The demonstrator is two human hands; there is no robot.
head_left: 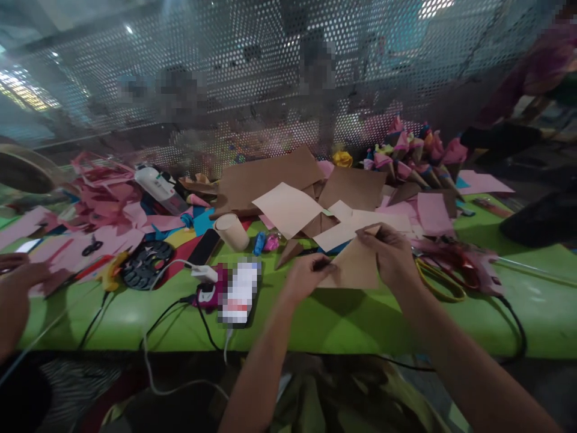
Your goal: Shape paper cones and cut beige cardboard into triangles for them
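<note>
A piece of brown paper is held between my two hands just above the green table. My left hand pinches its left edge. At the upper right edge, my right hand has its fingers closed on the same sheet, whose top corner looks folded or curled. Behind the hands lie cream sheets and larger brown sheets. A small folded brown paper piece sits beyond my left hand.
A phone, a purple power strip and cables are at left. A paper roll and white bottle stand behind. At right are a pink glue gun and wrapped paper flowers. Another person's hand is at far left.
</note>
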